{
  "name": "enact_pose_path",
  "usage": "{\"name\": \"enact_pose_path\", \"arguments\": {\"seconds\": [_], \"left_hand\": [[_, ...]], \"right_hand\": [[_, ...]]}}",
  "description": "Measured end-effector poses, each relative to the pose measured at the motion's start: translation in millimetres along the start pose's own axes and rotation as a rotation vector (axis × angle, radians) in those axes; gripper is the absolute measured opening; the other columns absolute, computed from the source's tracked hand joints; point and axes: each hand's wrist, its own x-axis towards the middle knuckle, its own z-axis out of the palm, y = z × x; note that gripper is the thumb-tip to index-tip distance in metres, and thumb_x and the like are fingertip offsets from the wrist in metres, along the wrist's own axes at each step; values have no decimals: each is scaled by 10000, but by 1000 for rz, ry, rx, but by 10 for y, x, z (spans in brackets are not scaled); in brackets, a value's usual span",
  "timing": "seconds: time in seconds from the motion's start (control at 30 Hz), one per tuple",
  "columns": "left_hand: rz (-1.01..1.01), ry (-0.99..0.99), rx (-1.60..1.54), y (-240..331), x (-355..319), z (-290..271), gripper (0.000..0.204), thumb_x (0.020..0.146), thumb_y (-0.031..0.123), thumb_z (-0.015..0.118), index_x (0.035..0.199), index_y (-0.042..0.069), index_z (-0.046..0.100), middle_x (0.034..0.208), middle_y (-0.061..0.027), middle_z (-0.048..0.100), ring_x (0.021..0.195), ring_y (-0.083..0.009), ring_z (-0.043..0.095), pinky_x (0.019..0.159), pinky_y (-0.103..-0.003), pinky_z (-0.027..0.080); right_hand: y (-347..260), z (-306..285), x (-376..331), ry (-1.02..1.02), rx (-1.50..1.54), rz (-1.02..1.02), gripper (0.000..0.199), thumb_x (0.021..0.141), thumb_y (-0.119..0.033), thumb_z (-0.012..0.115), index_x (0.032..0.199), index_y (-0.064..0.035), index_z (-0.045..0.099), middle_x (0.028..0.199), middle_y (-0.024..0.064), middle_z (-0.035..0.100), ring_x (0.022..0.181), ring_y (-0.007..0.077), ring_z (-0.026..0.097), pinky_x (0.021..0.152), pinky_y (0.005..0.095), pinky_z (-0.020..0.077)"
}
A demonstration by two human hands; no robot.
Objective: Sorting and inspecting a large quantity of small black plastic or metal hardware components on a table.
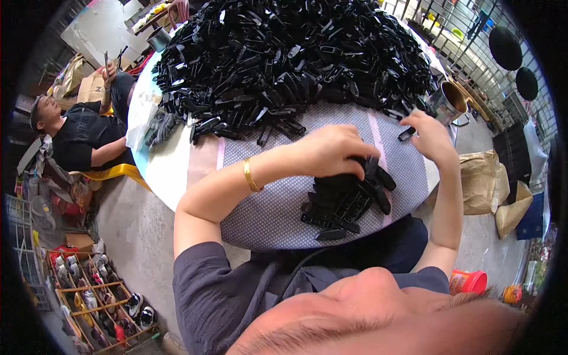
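A heap of small, long, glossy black plastic pieces (284,65) covers the far part of the round table. Close to me lies a smaller pile of the same black pieces (340,204), some showing slotted frames. Over this pile my left hand (331,148), a gold bracelet on its wrist, is closed with its fingers curled down on a black piece. My right hand (432,137) is at the heap's right edge, thumb and fingertips pinched at a black plastic piece (406,134). The fingers partly hide what each hand grips.
A patterned grey cloth (266,213) covers the near tabletop. A metal mug (448,100) stands right of my right hand. Dark gloves (163,129) lie at the table's left edge. Another person (77,133) reclines at left, near a shoe rack (97,302). Brown paper bags (482,183) stand at right.
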Motion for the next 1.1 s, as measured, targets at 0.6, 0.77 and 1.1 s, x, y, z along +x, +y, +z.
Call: {"name": "enact_pose_path", "arguments": {"seconds": [0.6, 0.77, 1.1], "left_hand": [[-398, 440, 725, -843, -186, -89, 392, 625, 178, 716, 996, 95, 616, 1042, -75, 500, 1014, -261, 439, 833, -378, 394], [-367, 503, 731, -765, -170, -22, 291, 656, 102, 668, 944, 91, 627, 1020, -51, 539, 1033, -251, 444, 876, -398, 331], [-344, 792, 499, -750, -98, -93, 210, 700, 96, 642, 904, 76, 594, 875, -50, 596, 909, -239, 511, 831, -363, 337]], "right_hand": [[-563, 555, 1112, 291, 418, -235, 295, 790, -69, 513, 1065, 18, 572, 863, 173, 615, 764, 257, 612, 708, 315, 479], [-634, 687, 994, 252, 782, -109, 235, 872, -60, 482, 1075, 6, 579, 882, 104, 646, 756, 137, 627, 648, 255, 498], [-626, 746, 951, 160, 1077, 98, 241, 890, -95, 504, 1100, -2, 579, 907, 64, 644, 724, 117, 631, 577, 207, 500]]}}
